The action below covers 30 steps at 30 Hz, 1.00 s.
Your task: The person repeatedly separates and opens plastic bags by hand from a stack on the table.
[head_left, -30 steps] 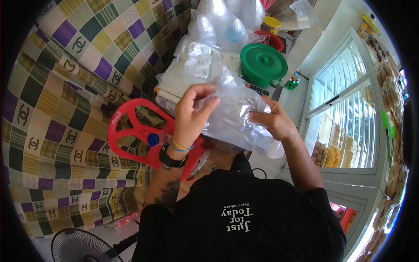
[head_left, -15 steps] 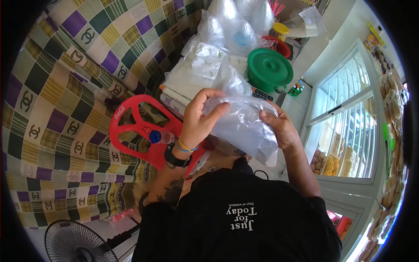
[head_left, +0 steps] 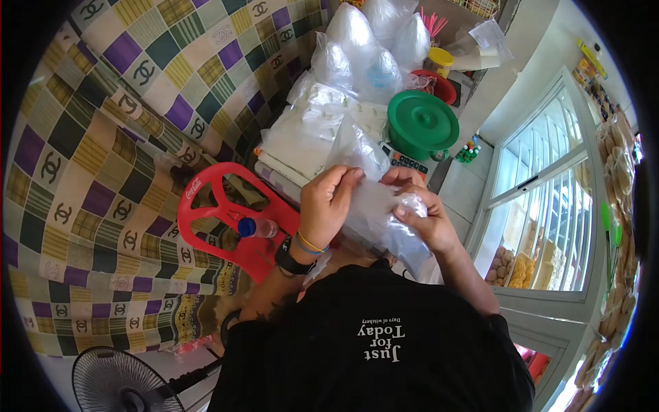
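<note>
A clear plastic bag (head_left: 374, 206) is stretched between my two hands, in front of my chest. My left hand (head_left: 328, 206) pinches its upper left edge between thumb and fingers. The fingers of my right hand (head_left: 424, 214) are wrapped round the bag's gathered right part, thumb on top. Just beyond my hands stands another filled clear bag (head_left: 358, 152). A stack of white plastic packs (head_left: 295, 141) lies behind my left hand. The green lidded pot (head_left: 422, 123) is past my right hand, beside a keypad device (head_left: 406, 161).
A red chair (head_left: 195, 213) with a blue-capped bottle (head_left: 264, 228) is at the left, before a patterned curtain (head_left: 89, 199). A black fan (head_left: 113, 384) stands lower left. Filled bags (head_left: 353, 34), a red bowl (head_left: 443, 88) and a yellow-lidded tub (head_left: 439, 58) are at the back. A glass cabinet (head_left: 542, 226) is at right.
My hands have moved lower and closer together. The bag, spread wide before, is now gathered more tightly in my right hand. The camera view has shifted slightly.
</note>
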Tool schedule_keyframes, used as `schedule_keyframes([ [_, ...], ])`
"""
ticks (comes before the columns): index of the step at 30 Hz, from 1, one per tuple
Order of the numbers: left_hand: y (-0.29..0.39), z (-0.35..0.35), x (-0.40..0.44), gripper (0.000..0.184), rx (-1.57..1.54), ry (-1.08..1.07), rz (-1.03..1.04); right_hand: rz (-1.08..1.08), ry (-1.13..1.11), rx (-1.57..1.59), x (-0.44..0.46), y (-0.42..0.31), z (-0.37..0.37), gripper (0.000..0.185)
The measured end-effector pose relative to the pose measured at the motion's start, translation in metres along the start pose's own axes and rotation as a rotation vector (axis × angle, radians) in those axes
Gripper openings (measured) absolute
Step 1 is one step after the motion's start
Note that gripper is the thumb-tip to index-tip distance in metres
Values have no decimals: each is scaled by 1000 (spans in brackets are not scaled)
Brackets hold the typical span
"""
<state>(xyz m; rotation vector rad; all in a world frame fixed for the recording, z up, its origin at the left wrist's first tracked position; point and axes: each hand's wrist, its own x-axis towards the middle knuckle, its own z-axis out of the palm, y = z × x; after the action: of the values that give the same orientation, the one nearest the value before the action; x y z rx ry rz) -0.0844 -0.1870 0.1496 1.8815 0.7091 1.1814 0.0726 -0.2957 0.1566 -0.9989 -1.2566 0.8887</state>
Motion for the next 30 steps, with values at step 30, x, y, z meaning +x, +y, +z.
schedule_keyframes([
  [30, -28, -44, 49, 24, -1372, -238, -720, 458, 277, 995, -14, 21, -14, 35],
])
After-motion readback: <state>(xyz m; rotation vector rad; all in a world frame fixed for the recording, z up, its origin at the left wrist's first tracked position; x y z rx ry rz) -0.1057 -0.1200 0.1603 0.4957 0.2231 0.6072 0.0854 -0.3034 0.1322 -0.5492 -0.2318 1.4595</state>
